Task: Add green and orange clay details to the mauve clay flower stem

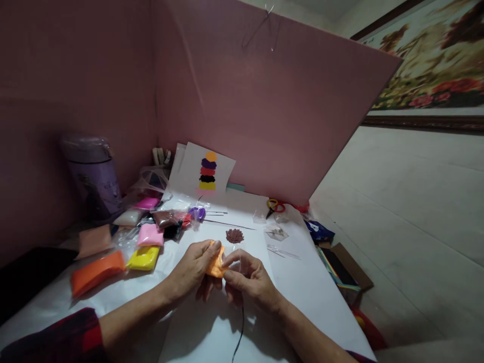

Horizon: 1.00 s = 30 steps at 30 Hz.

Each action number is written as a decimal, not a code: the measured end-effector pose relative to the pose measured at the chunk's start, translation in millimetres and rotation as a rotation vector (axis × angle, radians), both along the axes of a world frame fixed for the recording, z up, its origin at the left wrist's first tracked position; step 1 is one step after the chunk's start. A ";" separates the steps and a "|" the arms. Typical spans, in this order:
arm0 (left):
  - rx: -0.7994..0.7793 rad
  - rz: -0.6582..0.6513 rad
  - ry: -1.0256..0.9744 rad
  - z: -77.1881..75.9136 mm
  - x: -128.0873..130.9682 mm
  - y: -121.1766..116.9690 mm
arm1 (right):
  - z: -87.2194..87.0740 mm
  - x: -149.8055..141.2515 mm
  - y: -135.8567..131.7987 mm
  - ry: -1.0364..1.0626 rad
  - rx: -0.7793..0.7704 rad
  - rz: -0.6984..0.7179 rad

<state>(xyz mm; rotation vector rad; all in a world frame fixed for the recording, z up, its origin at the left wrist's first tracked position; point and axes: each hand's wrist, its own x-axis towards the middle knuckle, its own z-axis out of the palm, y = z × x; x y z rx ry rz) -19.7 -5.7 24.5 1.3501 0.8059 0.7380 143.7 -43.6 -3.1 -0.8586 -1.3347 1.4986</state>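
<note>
Between my hands is a small packet of light-orange modelling clay (216, 264), held above the white paper. My left hand (197, 263) grips its left side, with the thumb lying on top. At the packet's right edge, my right hand (251, 280) pinches with thumb and forefinger; part of that grip is hidden. Just beyond the packet, a brown clay piece made of many small petals (235, 235) sits on the paper. A thin dark cord (239, 338) hangs or lies below my right hand; I cannot tell where its upper end goes.
Several clay packets, among them orange (97, 274), yellow (143, 258) and pink (150, 235), lie at left. Behind them stands a purple flask (94, 179). A card with coloured patches (207, 171) leans at the back. Scissors (275, 206) and thin tools (278, 251) lie to the right.
</note>
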 end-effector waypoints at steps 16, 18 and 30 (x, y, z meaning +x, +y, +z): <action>-0.017 0.011 -0.021 0.9 -0.1 -0.4 | -2.8 -1.1 -2.8 0.068 -0.086 0.050; -0.016 0.019 -0.015 0.5 -0.3 0.3 | -3.7 -1.3 -1.2 0.051 -0.089 0.016; -0.006 0.034 0.002 4.6 0.2 -0.8 | -1.5 1.1 -0.1 0.146 -0.201 0.068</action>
